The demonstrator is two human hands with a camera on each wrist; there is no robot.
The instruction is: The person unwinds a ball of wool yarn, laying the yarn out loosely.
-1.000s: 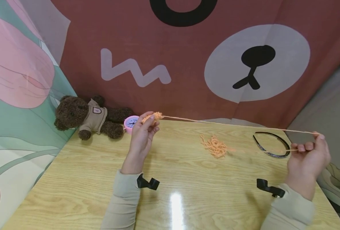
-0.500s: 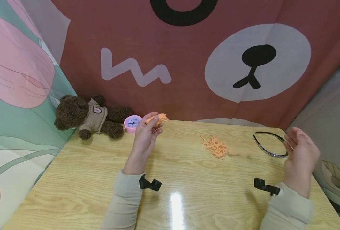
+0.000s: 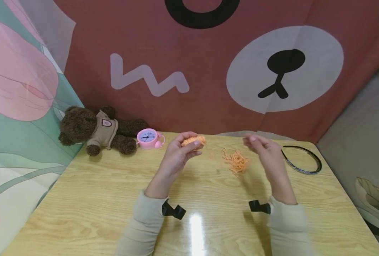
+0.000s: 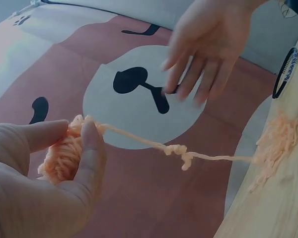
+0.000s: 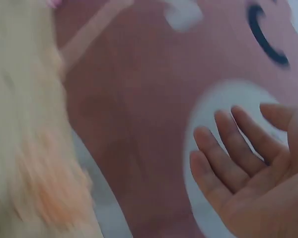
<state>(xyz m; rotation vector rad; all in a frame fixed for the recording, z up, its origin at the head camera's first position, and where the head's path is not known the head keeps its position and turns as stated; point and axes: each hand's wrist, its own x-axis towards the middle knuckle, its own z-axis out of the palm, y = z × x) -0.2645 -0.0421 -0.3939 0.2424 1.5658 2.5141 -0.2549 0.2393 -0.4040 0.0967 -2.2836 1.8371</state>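
My left hand pinches a small wound bundle of orange yarn between thumb and fingers, raised over the table. In the left wrist view, a strand with a kinked, knotted bit runs from that bundle to a loose yarn heap lying on the table. The same heap sits between both hands in the head view. My right hand hovers above and right of the heap, holding nothing; its relaxed fingers show spread apart in the right wrist view.
A brown teddy bear lies at the back left of the wooden table, beside a pink alarm clock. On the right lies a dark headband. A printed cloth hangs behind the table.
My right hand has let go of the stretched strand and swung left towards the heap. The left hand, still gripping the bundle, has shifted right and slightly down, uncovering the clock.
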